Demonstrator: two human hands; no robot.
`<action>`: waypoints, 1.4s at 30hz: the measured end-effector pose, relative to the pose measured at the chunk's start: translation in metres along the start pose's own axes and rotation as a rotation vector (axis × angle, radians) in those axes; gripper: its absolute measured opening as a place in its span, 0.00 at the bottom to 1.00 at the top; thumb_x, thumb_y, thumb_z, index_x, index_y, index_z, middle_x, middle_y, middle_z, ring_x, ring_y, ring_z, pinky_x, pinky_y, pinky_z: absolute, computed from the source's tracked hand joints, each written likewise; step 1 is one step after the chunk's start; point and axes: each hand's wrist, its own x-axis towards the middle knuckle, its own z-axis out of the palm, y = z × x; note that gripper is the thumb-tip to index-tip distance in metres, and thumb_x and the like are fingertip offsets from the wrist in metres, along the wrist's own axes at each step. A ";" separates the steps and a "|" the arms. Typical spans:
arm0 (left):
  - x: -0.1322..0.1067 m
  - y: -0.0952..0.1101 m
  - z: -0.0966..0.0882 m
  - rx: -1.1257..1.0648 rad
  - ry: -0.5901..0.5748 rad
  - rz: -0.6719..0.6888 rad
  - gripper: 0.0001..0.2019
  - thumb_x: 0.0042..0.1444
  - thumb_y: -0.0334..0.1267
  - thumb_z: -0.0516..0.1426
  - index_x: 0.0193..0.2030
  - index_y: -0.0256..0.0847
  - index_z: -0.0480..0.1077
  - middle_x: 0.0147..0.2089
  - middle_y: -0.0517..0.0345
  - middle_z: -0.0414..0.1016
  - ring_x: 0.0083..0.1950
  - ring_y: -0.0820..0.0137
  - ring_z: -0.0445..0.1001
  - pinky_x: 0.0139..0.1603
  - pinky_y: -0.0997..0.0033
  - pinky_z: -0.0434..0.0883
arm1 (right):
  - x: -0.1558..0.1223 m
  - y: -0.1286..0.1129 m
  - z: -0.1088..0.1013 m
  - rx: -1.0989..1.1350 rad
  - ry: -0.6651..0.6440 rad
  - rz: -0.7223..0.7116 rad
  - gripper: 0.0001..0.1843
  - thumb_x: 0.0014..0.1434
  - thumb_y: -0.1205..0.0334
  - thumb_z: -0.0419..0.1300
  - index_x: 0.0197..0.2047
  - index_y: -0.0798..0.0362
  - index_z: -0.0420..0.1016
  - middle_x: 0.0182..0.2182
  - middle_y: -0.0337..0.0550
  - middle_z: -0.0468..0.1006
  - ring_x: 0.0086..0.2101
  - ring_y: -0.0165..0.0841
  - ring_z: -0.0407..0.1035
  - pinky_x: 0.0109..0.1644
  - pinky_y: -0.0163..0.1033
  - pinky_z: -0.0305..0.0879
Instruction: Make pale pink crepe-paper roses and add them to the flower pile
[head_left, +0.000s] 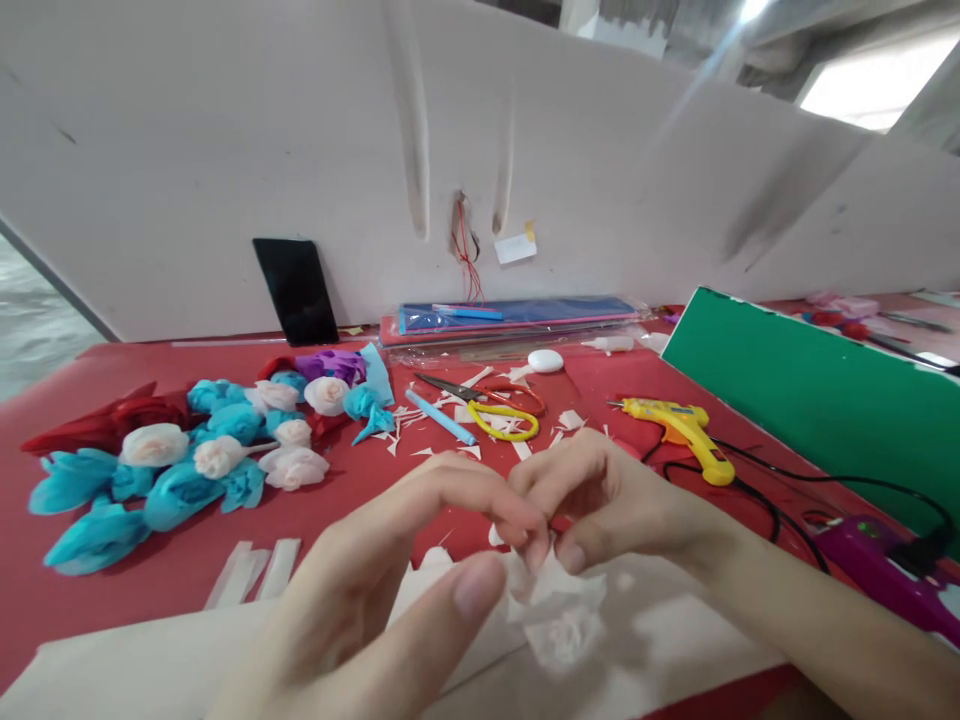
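Observation:
A small white crepe-paper flower (564,632) hangs head down over the pale sheet, its layered petals facing me. My right hand (600,500) pinches its narrow base between thumb and fingers. Curled in from the other side, my left hand (420,560) has its fingertips at the same base and its thumb close to the petals. The exact contact between the fingertips is partly hidden. Beneath both hands lies a pale paper sheet (150,645). White paper strips (259,572) rest beside its upper edge.
Blue, white, red and purple paper flowers (217,455) are heaped at left. Scissors (495,405), a light-blue pen (441,416) and paper scraps lie mid-table. A yellow glue gun (679,430), its cable, a purple power strip (885,570) and a green board (810,420) stand right.

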 end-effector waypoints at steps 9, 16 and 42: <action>-0.002 0.005 0.001 0.090 0.011 0.151 0.08 0.51 0.32 0.63 0.29 0.54 0.78 0.28 0.67 0.77 0.29 0.72 0.74 0.34 0.75 0.74 | 0.002 0.005 0.004 -0.058 -0.041 0.005 0.08 0.49 0.62 0.71 0.31 0.57 0.81 0.28 0.38 0.75 0.27 0.24 0.64 0.31 0.31 0.59; 0.001 0.004 -0.001 0.128 -0.004 0.181 0.08 0.54 0.32 0.60 0.29 0.51 0.76 0.24 0.70 0.78 0.23 0.75 0.74 0.24 0.81 0.71 | 0.001 0.004 0.005 -0.175 -0.010 -0.052 0.10 0.50 0.56 0.70 0.32 0.53 0.82 0.30 0.40 0.76 0.27 0.25 0.64 0.32 0.32 0.62; -0.005 0.010 0.008 0.027 -0.020 0.033 0.10 0.50 0.27 0.60 0.24 0.48 0.76 0.24 0.70 0.75 0.27 0.76 0.76 0.31 0.84 0.72 | -0.003 -0.007 0.013 -0.281 0.001 -0.157 0.05 0.52 0.65 0.69 0.32 0.58 0.81 0.27 0.39 0.75 0.24 0.23 0.63 0.26 0.30 0.59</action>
